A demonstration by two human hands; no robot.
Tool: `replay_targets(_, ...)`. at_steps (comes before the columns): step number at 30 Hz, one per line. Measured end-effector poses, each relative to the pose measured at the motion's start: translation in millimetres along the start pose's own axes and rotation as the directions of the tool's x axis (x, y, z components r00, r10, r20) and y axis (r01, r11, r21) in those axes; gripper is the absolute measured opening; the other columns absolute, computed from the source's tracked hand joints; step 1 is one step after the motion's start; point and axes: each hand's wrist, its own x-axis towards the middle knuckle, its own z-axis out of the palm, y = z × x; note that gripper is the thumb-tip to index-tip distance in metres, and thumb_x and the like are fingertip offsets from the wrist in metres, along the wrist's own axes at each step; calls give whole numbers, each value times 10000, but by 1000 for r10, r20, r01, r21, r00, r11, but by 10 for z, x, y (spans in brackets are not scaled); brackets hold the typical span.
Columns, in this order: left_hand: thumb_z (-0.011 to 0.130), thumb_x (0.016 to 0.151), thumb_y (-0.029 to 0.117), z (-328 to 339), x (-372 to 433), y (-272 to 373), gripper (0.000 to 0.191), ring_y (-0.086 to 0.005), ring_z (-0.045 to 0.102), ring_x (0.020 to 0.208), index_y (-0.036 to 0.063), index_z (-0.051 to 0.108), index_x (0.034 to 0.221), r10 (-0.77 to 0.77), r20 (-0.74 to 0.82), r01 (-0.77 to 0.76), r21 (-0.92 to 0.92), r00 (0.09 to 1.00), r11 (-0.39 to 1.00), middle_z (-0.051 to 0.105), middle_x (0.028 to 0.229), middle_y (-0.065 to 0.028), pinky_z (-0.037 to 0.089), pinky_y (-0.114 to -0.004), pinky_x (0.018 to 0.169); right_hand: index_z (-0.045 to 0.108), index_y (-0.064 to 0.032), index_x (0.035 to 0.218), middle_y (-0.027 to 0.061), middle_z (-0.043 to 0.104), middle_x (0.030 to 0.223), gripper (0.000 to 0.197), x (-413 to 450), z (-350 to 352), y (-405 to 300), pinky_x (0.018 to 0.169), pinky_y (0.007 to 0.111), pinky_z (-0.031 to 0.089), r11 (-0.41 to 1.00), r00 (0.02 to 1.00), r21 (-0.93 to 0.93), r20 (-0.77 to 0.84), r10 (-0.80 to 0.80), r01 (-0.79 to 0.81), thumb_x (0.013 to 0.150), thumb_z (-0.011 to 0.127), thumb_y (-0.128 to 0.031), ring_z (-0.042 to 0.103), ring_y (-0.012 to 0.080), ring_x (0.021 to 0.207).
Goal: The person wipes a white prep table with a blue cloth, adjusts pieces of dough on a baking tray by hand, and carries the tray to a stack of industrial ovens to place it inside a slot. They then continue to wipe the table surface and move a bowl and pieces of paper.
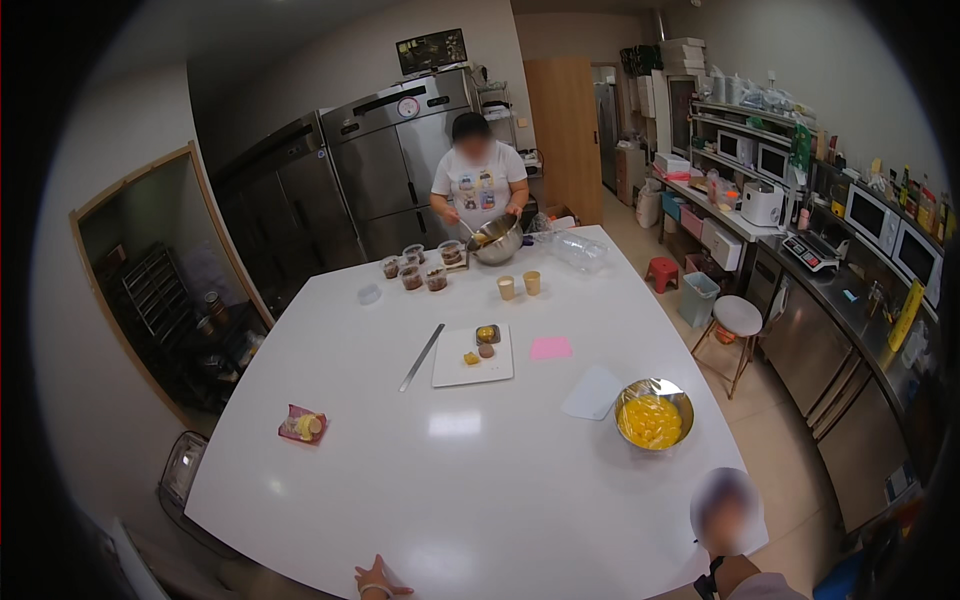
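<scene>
My left hand (379, 579) lies on the near edge of the white table (337, 487), fingers spread and nothing in it. A bracelet circles its wrist. At the lower right, my right hand (721, 529) is raised over the table's corner, with a dark band at the wrist. A blurred patch hides most of that hand, so I cannot tell what it holds. Beyond it stands a metal bowl of egg yolks (649, 421) under clear film. A translucent scraper sheet (592, 391) lies beside the bowl. An opened pink-red packet (304, 426) with yellowish food sits farther left.
Mid-table are a white board (457, 371) with pastry pieces, a long metal spatula (421, 358) and a pink sheet (551, 348). Across the table, a person (480, 176) holds a mixing bowl (499, 244), near two paper cups (519, 285) and several filled plastic tubs (411, 277).
</scene>
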Motion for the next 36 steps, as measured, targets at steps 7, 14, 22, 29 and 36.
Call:
replay_targets(7, 887, 318, 590, 72, 138, -18, 1467, -427, 147, 1379, 187, 90, 1482, -44, -34, 45, 9, 998, 999, 9, 1486, -304, 304, -436, 1085, 440, -177, 1333, -2, 396, 1397, 569, 3, 7, -1, 1092, 474, 216, 1000, 1000, 4, -12, -20, 20, 833, 540, -429, 276, 286, 1332)
replay_targets(14, 895, 309, 574, 86, 119, -34, 1463, -414, 176, 1376, 208, 98, 1480, -62, -55, 63, 14, 997, 998, 15, 1487, -300, 329, -419, 1077, 455, -128, 1307, 50, 447, 1331, 512, 36, 52, -2, 1063, 452, 265, 997, 996, 31, -66, -63, 65, 851, 529, -349, 354, 292, 1265)
replay_targets(22, 897, 317, 565, 64, 50, -21, 1462, -415, 182, 1374, 218, 84, 1481, -13, -84, 15, 25, 996, 1000, 37, 1482, -310, 327, -424, 1078, 472, -73, 1277, 110, 506, 1257, 449, 107, 263, 116, 1028, 427, 320, 984, 968, 68, -201, -148, 164, 870, 517, -257, 442, 298, 1188)
replay_targets(29, 902, 343, 546, 107, 41, -69, 1393, -421, 158, 1380, 228, 150, 1471, -4, -91, 4, 5, 996, 1000, 60, 1488, -291, 322, -417, 1079, 484, -21, 1256, 162, 546, 1210, 472, 73, 425, 235, 1012, 436, 349, 966, 926, 86, -315, -206, 244, 811, 555, -163, 503, 311, 1136)
replay_targets(36, 909, 362, 512, 122, 36, 45, 1388, -417, 181, 1373, 263, 116, 1473, 22, -102, -21, 16, 995, 1000, 52, 1493, -278, 356, -441, 1063, 465, -20, 1275, 181, 538, 1230, 563, 142, 216, 189, 1024, 454, 331, 966, 953, 135, -240, -182, 219, 733, 557, -139, 492, 345, 1146)
